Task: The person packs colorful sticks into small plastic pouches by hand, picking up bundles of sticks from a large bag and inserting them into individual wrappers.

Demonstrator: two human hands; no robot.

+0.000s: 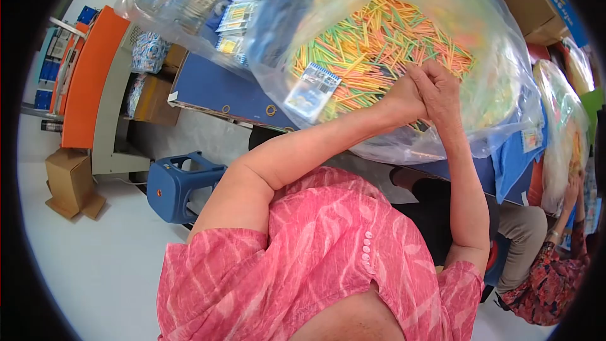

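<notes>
At the far left of the frame stand an orange panel (93, 85) and, below it, an open cardboard box (69, 180). A blue stool (170, 191) is left of your left arm. In the upper left, small packets (237, 16) form a row on the blue table (211, 88), and a rubber band (271, 110) lies near its edge. At the right, beyond a blue cloth (514, 163), a co-worker's hand (573, 186) is at another plastic bag (557, 120).

In the upper centre, a large clear bag (265, 41) surrounds the coloured sticks (360, 38); its loose film borders them, and your forearms pass over its near side. A printed packet (312, 91) lies at their lower left, apart from your hands. Your left hand (404, 100) and right hand (437, 88) meet, fingers curled, over the sticks' lower right; whether they grip anything cannot be told.
</notes>
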